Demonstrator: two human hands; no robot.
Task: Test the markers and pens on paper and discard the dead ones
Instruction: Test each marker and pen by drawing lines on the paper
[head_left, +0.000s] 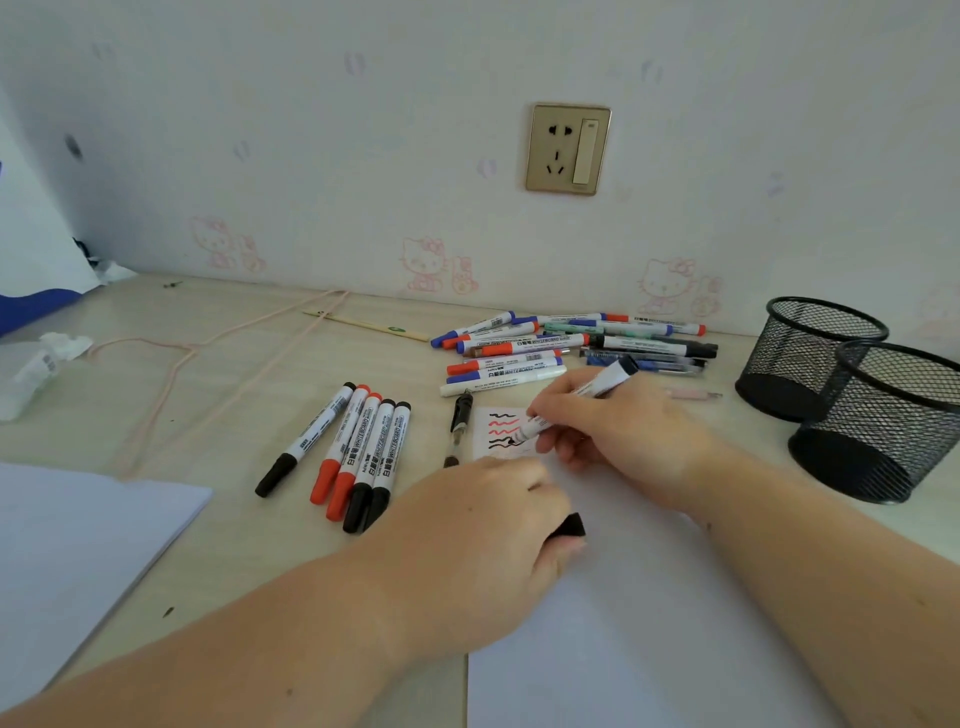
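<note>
My right hand grips a white whiteboard marker with its tip down on the white sheet of paper, beside several red and black squiggles. My left hand rests on the sheet's left edge, fingers closed around a black marker cap. Several capped red and black markers lie in a row left of the paper. A dark pen lies between them and the paper. A loose pile of markers and pens lies near the wall.
Two black mesh pen cups stand at the right. A second white sheet lies at the near left, crumpled tissue at the far left. A pink cord loops across the table. A wall socket sits above.
</note>
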